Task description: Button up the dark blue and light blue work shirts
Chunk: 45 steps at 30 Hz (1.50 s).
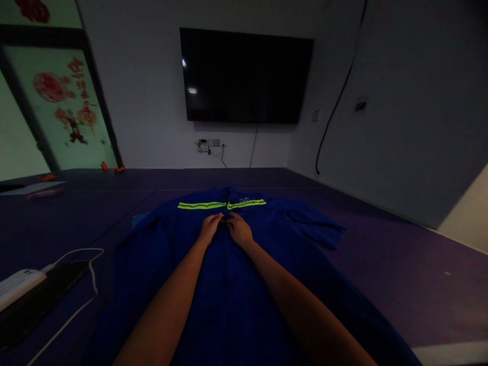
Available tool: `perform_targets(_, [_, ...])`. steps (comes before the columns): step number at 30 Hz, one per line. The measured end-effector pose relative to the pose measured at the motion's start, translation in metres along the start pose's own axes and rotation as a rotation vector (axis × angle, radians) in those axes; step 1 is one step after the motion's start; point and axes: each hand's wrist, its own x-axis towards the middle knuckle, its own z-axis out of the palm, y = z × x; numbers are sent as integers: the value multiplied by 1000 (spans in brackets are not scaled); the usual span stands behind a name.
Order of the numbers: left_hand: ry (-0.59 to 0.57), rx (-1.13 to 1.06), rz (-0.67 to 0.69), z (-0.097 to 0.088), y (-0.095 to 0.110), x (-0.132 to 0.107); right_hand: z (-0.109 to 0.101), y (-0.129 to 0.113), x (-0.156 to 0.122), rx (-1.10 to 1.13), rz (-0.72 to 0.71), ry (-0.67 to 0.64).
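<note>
A blue work garment (282, 239) with yellow-green reflective strips across the chest lies spread out on the floor, collar away from me. Both hands are at its front opening, just below the strips. My left hand (211, 227) pinches the left front edge with thumb and fingers. Close beside it, my right hand (239, 230) has its fingers bent on the opposite edge of the cloth. The small part between my fingertips is too dark to make out. One sleeve (318, 223) stretches out to the right.
A white power strip (23, 284) with a white cable (93, 274) lies at left on a dark flat object (64, 287). Small orange things (119, 169) rest near the glass door (72, 107). A television (247, 76) hangs on the far wall; a black cable (335, 104) dangles at right.
</note>
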Motion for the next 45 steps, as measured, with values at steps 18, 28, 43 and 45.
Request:
perform_targets(18, [-254, 223, 66, -18, 10, -60, -19, -2, -75, -86, -162, -244])
perform_targets(28, [-164, 627, 259, -21, 31, -91, -35, -6, -93, 12, -165, -225])
perform_targets(43, [-244, 585, 97, -14, 28, -89, -38, -18, -83, 0, -151, -165])
perform_targets(45, [-250, 567, 86, -13, 26, -87, -38, -16, -84, 4, -157, -165])
